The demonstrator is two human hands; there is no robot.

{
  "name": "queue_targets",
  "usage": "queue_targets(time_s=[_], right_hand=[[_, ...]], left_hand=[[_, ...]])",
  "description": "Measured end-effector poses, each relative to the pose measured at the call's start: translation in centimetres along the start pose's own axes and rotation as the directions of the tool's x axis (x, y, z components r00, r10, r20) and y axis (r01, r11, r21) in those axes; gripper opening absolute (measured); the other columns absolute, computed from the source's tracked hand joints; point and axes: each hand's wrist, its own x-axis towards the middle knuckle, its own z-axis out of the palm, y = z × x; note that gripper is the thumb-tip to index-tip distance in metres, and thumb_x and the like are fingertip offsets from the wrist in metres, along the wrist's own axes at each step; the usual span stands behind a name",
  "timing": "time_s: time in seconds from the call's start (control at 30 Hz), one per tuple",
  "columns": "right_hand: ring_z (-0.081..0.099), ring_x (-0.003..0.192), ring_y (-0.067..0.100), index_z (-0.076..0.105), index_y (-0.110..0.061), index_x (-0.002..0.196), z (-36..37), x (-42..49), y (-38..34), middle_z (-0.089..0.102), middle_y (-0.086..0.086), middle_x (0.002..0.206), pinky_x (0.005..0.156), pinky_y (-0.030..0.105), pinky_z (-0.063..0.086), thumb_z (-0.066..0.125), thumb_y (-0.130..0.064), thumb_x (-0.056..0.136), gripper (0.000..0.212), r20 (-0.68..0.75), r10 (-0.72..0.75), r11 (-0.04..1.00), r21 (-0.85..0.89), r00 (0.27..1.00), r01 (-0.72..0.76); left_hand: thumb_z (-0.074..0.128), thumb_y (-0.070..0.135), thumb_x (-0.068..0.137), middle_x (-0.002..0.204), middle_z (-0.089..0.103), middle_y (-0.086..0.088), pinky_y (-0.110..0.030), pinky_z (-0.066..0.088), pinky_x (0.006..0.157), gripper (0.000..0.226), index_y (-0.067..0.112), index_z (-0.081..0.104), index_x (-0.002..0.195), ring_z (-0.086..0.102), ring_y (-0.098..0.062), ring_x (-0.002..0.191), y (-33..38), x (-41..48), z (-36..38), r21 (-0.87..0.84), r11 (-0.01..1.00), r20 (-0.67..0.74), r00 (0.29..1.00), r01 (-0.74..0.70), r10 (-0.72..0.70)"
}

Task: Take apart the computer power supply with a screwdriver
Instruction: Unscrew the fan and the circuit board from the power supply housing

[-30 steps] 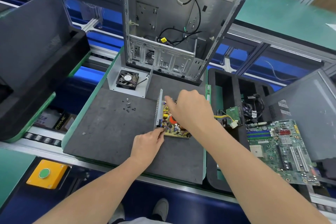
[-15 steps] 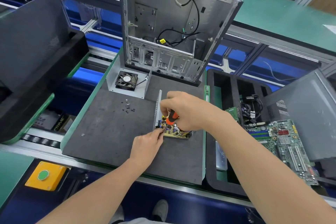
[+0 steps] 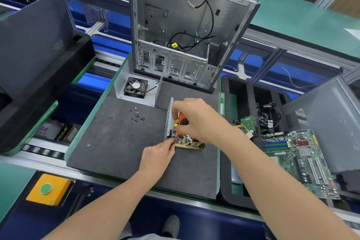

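My right grip (image 3: pixel 196 121) is clamped on the screwdriver (image 3: pixel 183 120) above the power supply (image 3: pixel 188 142) on the surface (image 3: pixel 116 142), and my left grip (image 3: pixel 157 160) pinches its near corner, so with a weak hold I think the tip can slip and damage components.

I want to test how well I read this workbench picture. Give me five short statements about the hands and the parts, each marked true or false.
1. The right hand holds a screwdriver with an orange handle. True.
2. The loose screws lie right of the power supply. False: they lie on the dark mat, left of it.
3. The computer case stands upright at the far side of the mat. True.
4. The fan sits inside the computer case. False: it sits in a grey metal cover on the mat, outside the case.
5. The left hand touches nothing. False: it holds the near left corner of the power supply.
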Motion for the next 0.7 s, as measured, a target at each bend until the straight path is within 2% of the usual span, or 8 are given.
queue_targets(time_s=[0.13, 0.2, 0.27, 0.3, 0.37, 0.5, 0.6, 0.7], right_hand=[[0.058, 0.089, 0.017, 0.061, -0.022, 0.105, -0.9, -0.4, 0.3, 0.065, -0.005, 0.095, 0.074, 0.034, 0.050, 0.072, -0.010, 0.085, 0.026, 0.110, -0.107, 0.994, 0.019, 0.988, 0.106], [0.057, 0.081, 0.026, 0.054, -0.017, 0.099, -0.5, -0.7, 0.0, 0.059, 0.001, 0.083, 0.063, 0.038, 0.047, 0.067, -0.036, 0.093, 0.024, 0.003, 0.040, 0.998, -0.050, 0.999, -0.040], [0.048, 0.066, 0.028, 0.050, -0.017, 0.094, 0.3, -0.7, -0.4, 0.043, 0.002, 0.070, 0.047, 0.033, 0.031, 0.042, -0.060, 0.102, 0.045, -0.106, 0.249, 0.927, -0.262, 0.963, -0.268], [0.045, 0.061, 0.027, 0.054, -0.017, 0.094, 0.5, -0.5, -0.7, 0.037, 0.001, 0.067, 0.044, 0.032, 0.025, 0.027, -0.061, 0.104, 0.052, -0.140, 0.287, 0.880, -0.353, 0.948, -0.318], [0.054, 0.065, 0.032, 0.058, -0.014, 0.092, 0.6, -0.1, -0.6, 0.040, 0.003, 0.067, 0.044, 0.031, 0.026, 0.029, -0.052, 0.107, 0.051, -0.151, 0.297, 0.888, -0.320, 0.943, -0.331], [0.063, 0.089, 0.032, 0.060, -0.019, 0.102, 0.0, 0.0, 0.2, 0.058, -0.001, 0.087, 0.067, 0.038, 0.052, 0.058, -0.027, 0.098, 0.009, 0.012, 0.120, 0.989, -0.093, 0.993, -0.118], [0.055, 0.087, 0.014, 0.060, -0.026, 0.104, -1.0, -0.4, 0.7, 0.062, -0.010, 0.091, 0.070, 0.036, 0.052, 0.064, -0.005, 0.082, 0.031, 0.109, -0.063, 0.998, 0.003, 0.992, 0.063], [0.057, 0.085, 0.016, 0.060, -0.026, 0.098, -0.5, -0.7, 0.3, 0.068, -0.008, 0.090, 0.070, 0.034, 0.053, 0.063, -0.003, 0.074, 0.033, 0.167, -0.066, 0.997, 0.054, 0.984, 0.058]], left_hand=[[0.087, 0.021, 0.079, 0.047, 0.058, 0.005, -0.024, 0.040, 0.036, 0.014, 0.015, 0.079, 0.088, 0.051, -0.013, 0.035, 0.2, 0.2, -0.1, 0.011, 1.000, 0.008, 1.000, 0.000, 0.000], [0.087, 0.021, 0.080, 0.047, 0.057, 0.006, -0.024, 0.041, 0.036, 0.013, 0.016, 0.079, 0.088, 0.050, -0.013, 0.035, 0.3, 0.2, -0.2, 0.000, 1.000, 0.013, 1.000, 0.008, -0.008], [0.087, 0.021, 0.081, 0.048, 0.058, 0.006, -0.025, 0.044, 0.037, 0.013, 0.016, 0.079, 0.091, 0.052, -0.012, 0.036, 0.3, 0.2, -0.3, -0.017, 1.000, 0.026, 1.000, 0.013, -0.013], [0.087, 0.021, 0.081, 0.049, 0.059, 0.007, -0.025, 0.044, 0.037, 0.014, 0.017, 0.079, 0.091, 0.053, -0.011, 0.037, 0.3, 0.2, -0.3, -0.020, 1.000, 0.032, 0.999, 0.014, -0.013], [0.087, 0.021, 0.081, 0.049, 0.060, 0.007, -0.025, 0.044, 0.037, 0.014, 0.016, 0.079, 0.092, 0.054, -0.011, 0.038, 0.3, 0.2, -0.5, -0.024, 1.000, 0.050, 0.999, 0.021, -0.019], [0.087, 0.020, 0.081, 0.050, 0.061, 0.005, -0.027, 0.045, 0.036, 0.015, 0.016, 0.079, 0.092, 0.056, -0.013, 0.038, 0.6, 0.3, -0.8, -0.008, 0.999, 0.073, 0.996, 0.042, -0.041], [0.088, 0.020, 0.080, 0.050, 0.061, 0.004, -0.028, 0.046, 0.035, 0.016, 0.015, 0.079, 0.091, 0.057, -0.015, 0.038, 0.5, 0.3, -0.8, 0.011, 0.999, 0.060, 0.997, 0.044, -0.045], [0.090, 0.019, 0.077, 0.047, 0.058, 0.004, -0.026, 0.043, 0.034, 0.016, 0.014, 0.076, 0.084, 0.054, -0.017, 0.036, 0.9, 0.4, -1.3, 0.021, 0.999, 0.074, 0.996, 0.041, -0.042]])
